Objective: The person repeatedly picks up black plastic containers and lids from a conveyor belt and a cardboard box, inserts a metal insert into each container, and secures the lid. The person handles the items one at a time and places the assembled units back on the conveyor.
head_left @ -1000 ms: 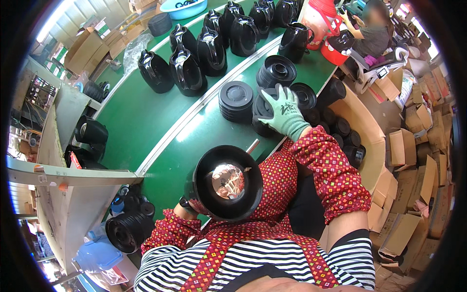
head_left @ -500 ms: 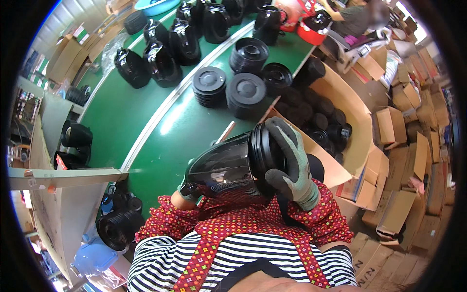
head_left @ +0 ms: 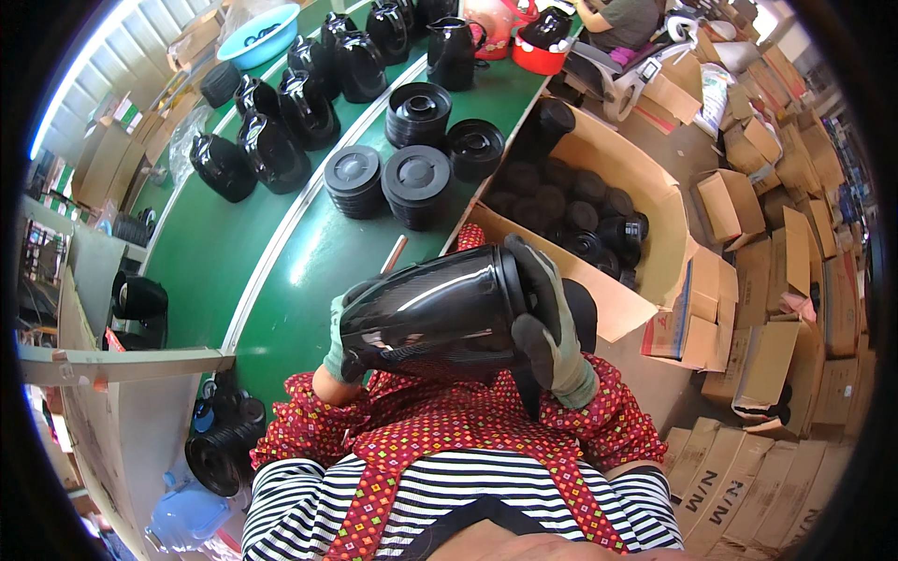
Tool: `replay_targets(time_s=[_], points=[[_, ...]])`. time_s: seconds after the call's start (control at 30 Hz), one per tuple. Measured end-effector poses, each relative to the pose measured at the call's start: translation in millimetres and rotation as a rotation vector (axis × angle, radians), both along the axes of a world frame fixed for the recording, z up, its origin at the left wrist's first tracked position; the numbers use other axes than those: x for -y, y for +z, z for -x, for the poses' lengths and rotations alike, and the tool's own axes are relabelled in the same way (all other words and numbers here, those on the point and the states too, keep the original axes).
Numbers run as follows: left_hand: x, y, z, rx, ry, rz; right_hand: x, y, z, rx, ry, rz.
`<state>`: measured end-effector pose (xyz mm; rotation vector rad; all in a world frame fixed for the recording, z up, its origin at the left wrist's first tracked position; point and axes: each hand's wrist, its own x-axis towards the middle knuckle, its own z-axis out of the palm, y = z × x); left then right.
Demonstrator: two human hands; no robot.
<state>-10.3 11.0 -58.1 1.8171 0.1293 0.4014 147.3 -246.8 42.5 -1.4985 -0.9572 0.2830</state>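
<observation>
A glossy black jug body (head_left: 426, 313) lies sideways in front of my chest, held between both hands. My left hand (head_left: 342, 341), in a pale green work glove, grips its left end, partly hidden behind it. My gloved right hand (head_left: 552, 341) is wrapped round the other end, thumb below and fingers above. A matte black round base piece (head_left: 513, 280) sits at that end, its rim close against the jug body. Most of the piece is hidden by the right hand.
Several black jugs (head_left: 304, 107) stand on the green bench (head_left: 271, 318), near stacks of round black discs (head_left: 416, 182). An open carton (head_left: 669, 224) of black round parts stands to the right. Flattened cartons (head_left: 748, 477) lie lower right. Another person (head_left: 617, 23) sits far off.
The ribbed band of the base piece showed wide before; now only a narrow rim shows beside the jug body. The jug lies more level, and the surroundings have shifted left in view.
</observation>
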Motion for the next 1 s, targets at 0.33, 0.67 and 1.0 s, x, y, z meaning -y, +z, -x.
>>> replay_targets(time_s=[0.33,0.67,1.0], points=[[-1,85,-14,0.354,0.391,-0.561,-3,45,-42,-0.772,0.365,0.142],[-2,26,-16,0.253,0.251,-0.354,-16,10,-24,-0.482,0.132,-0.015],[28,53,-43,-0.066,-0.451,0.04,11,38,-18,0.484,0.173,0.005]])
